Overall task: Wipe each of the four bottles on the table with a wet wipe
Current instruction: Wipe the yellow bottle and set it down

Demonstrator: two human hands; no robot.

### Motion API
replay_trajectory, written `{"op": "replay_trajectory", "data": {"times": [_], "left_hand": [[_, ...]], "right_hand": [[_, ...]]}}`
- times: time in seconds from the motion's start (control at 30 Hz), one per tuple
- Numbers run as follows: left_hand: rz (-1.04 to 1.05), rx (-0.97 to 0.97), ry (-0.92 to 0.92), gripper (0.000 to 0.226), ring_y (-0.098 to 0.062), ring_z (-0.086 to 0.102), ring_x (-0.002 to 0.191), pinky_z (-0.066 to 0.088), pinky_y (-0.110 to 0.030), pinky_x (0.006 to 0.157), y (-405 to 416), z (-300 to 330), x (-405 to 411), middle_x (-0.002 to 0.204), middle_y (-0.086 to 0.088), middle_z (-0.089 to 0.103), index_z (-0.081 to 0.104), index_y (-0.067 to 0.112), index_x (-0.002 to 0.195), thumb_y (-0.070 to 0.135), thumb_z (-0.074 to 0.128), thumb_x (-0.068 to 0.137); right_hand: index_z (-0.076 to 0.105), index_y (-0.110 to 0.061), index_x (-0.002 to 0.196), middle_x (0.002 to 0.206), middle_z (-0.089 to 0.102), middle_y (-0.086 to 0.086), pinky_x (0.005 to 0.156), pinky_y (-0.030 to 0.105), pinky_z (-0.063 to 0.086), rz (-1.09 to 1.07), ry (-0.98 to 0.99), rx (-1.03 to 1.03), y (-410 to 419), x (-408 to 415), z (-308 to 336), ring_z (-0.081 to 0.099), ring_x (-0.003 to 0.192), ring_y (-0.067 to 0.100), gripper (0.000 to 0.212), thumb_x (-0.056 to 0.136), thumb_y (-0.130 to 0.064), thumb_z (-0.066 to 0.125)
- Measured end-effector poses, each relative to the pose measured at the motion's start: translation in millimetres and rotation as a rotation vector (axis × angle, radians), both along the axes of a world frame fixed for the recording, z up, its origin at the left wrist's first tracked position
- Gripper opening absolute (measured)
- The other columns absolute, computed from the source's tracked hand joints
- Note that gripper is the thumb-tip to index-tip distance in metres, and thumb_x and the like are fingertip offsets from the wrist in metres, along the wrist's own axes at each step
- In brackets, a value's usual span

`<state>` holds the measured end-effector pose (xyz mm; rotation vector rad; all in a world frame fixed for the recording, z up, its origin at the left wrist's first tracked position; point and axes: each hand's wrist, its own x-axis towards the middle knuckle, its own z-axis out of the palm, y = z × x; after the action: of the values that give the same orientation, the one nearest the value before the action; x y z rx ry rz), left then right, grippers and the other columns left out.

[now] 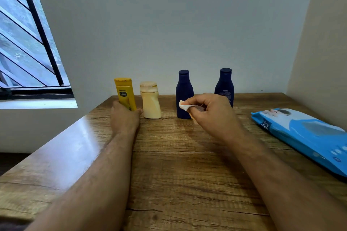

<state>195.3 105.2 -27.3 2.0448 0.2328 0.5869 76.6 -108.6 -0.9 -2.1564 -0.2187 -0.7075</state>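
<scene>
four bottles (150,100) rowed behind hands; wipes pack (308,137) right, perhaps overhanging.

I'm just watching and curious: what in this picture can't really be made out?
- Yellow bottle: base hidden by left hand, head view.
- Right-hand navy bottle: lower part behind right hand; label print too small.
- Wet wipe: mostly inside the fingers.
- Wipes pack: cut by the right edge.
</scene>
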Motion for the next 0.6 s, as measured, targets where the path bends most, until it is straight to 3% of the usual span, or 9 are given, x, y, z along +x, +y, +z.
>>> {"op": "replay_trajectory", "data": {"times": [0.4, 0.6], "left_hand": [[0.046, 0.03, 0.066, 0.073, -0.04, 0.055, 0.124, 0.047, -0.05, 0.099, 0.6, 0.6, -0.9, 0.134, -0.019, 0.056, 0.044, 0.003, 0.134, 0.024, 0.086, 0.078], [0.063, 0.036, 0.087, 0.069, -0.04, 0.054, 0.125, 0.047, -0.05, 0.099, 0.6, 0.5, -0.8, 0.135, -0.02, 0.055, 0.043, 0.002, 0.136, 0.018, 0.083, 0.082]], "right_hand": [[0.074, -0.03, 0.107, 0.111, 0.069, -0.014, 0.093, 0.03, 0.055, -0.012, 0.019, -0.013, -1.9, 1.9, -2.0, 0.061, 0.103, 0.002, 0.019, 0.091, -0.023, 0.068], [0.074, -0.03, 0.107, 0.11, 0.069, -0.014, 0.094, 0.029, 0.054, -0.009, 0.022, -0.014, -2.1, 1.3, -2.0, 0.061, 0.103, 0.001, 0.018, 0.091, -0.023, 0.068]]}}
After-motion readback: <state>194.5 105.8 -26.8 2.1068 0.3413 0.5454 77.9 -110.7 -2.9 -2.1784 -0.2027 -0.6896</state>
